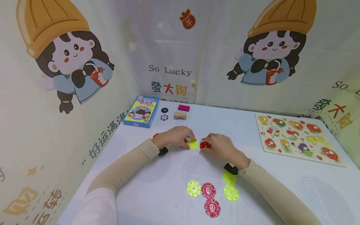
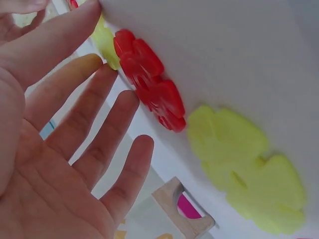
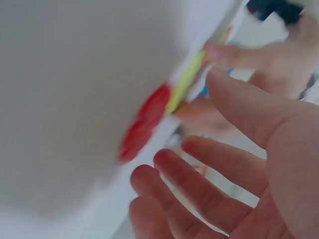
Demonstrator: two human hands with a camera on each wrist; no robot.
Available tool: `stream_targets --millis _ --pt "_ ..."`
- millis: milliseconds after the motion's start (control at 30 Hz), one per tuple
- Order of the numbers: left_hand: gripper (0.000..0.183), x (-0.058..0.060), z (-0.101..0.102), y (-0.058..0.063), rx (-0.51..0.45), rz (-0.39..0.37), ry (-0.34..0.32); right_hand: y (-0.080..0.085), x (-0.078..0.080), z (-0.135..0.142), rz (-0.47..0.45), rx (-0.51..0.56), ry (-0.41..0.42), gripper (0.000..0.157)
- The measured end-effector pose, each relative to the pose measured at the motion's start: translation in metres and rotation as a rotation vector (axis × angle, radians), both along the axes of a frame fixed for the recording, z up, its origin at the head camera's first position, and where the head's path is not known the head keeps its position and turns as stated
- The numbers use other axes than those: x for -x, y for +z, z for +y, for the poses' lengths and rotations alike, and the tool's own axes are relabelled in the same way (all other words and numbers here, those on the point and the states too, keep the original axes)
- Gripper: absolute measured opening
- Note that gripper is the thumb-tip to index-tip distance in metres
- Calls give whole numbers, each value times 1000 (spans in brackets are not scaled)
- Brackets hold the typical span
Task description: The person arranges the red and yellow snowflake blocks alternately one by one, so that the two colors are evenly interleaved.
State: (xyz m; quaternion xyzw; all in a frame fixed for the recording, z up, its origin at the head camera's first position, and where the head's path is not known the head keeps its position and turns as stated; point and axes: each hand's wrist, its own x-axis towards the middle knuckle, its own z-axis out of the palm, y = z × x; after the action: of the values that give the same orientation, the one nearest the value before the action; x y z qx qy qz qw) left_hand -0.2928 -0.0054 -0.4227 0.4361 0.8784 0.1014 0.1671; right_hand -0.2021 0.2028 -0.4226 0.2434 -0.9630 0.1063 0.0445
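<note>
My left hand (image 1: 175, 136) pinches a yellow notched plastic disc (image 1: 193, 144) between thumb and index finger, low over the table. In the left wrist view a red notched disc (image 2: 149, 79) touches that yellow disc, and another yellow disc (image 2: 244, 169) adjoins the red one. My right hand (image 1: 223, 148) hovers around a second red disc (image 1: 205, 145), just right of the pinched yellow one. In the right wrist view its fingers (image 3: 194, 184) are spread and apart from the blurred red disc (image 3: 144, 124).
Loose yellow discs (image 1: 231, 192) and red discs (image 1: 212, 207) lie nearer me. A card box (image 1: 142, 111), poker chips (image 1: 164, 117), a wooden arch block (image 1: 180, 115) and a magenta block (image 1: 184, 108) sit behind my hands. A fruit puzzle board (image 1: 298, 137) lies far right.
</note>
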Motion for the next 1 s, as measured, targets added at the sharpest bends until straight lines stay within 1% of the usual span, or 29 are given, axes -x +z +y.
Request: stream_targets --millis 67,133,200,233,267,333,400,500,633,800,1000 --pt "49 -1 2 0 10 13 -10 4 -15 -8 -4 19 63 38" --pt "52 -2 6 -1 21 37 -34 8 -35 -17 -40 13 172 38" --pt "54 -3 13 -1 31 66 -67 9 -55 -26 -86 -25 300 41" --pt "54 -3 16 -1 32 74 -81 9 -64 -29 -114 -44 348 42" --pt "54 -3 20 -1 33 78 -94 9 -73 -32 -131 -65 386 42" --pt "54 -4 26 0 31 82 -115 7 -85 -37 -139 -86 422 39" --pt "53 -5 32 0 27 82 -125 4 -93 -40 -138 -81 413 35" --pt "51 -7 37 -1 28 84 -125 1 -98 -40 -130 -64 379 31" --pt "48 -7 39 -3 22 93 -113 -1 -98 -39 -132 -69 335 34" --pt "46 -7 40 -4 7 105 -116 -3 -95 -33 -118 -75 279 39" --pt "45 -7 40 -4 2 98 -119 -4 -91 -26 -139 -78 262 47"
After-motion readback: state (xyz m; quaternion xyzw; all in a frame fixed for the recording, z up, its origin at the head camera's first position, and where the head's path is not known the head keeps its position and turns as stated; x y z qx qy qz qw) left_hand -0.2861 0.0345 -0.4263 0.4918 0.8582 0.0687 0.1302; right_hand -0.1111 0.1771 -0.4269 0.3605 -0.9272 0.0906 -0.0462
